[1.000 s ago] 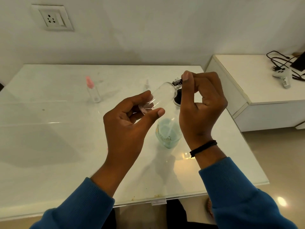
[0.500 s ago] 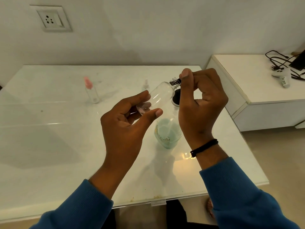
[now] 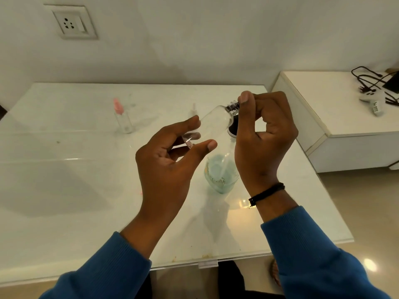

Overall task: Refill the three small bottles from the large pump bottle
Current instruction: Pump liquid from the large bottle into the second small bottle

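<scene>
My left hand (image 3: pixel 164 169) holds a small clear bottle (image 3: pixel 216 120) by its base between thumb and fingers, tilted with its neck up and to the right. My right hand (image 3: pixel 263 143) pinches the dark ridged cap (image 3: pixel 232 106) on that neck. Under my hands the large pump bottle (image 3: pixel 220 171) with pale teal liquid stands on the table, its black pump head (image 3: pixel 233 130) partly hidden. A small bottle with a pink cap (image 3: pixel 123 119) stands at the back left. The tip of a third small clear bottle (image 3: pixel 192 107) shows behind my left fingers.
The white glossy table (image 3: pixel 64 190) stands against a wall with a socket (image 3: pixel 71 22). To the right is a lower white cabinet (image 3: pixel 323 108) carrying black cables (image 3: pixel 371 83) and a white device. Floor lies beyond the table's right edge.
Both hands keep the same hold on the bottle and its cap. They have shifted only slightly.
</scene>
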A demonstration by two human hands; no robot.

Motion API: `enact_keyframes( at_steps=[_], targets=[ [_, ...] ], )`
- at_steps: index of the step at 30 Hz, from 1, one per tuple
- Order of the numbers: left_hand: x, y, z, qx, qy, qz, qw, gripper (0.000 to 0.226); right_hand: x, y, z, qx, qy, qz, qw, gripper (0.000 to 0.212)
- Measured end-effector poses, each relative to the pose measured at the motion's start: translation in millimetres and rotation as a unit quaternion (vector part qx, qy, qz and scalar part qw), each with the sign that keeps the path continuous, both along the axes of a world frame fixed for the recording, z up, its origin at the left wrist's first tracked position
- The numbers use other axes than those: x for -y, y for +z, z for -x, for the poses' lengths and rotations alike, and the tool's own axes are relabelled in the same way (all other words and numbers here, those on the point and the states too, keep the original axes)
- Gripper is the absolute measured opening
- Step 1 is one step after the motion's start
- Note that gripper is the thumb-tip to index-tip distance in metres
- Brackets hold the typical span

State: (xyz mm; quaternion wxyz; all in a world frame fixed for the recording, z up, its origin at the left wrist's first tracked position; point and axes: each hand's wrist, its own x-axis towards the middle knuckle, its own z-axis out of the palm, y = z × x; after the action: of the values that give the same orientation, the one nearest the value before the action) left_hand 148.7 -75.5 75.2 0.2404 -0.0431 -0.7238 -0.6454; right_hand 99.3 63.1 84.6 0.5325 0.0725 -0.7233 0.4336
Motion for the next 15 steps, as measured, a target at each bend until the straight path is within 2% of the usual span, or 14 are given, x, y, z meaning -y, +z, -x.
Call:
enact_keyframes(
  at_steps=[15],
  targets=[
    [-0.7, 0.6, -1.6, 0.005, -0.002, -0.006, 1.0, 0.044, 1.2, 5.8, -1.9, 0.014, -0.011, 0.007, 1.0, 0.026]
  ],
)
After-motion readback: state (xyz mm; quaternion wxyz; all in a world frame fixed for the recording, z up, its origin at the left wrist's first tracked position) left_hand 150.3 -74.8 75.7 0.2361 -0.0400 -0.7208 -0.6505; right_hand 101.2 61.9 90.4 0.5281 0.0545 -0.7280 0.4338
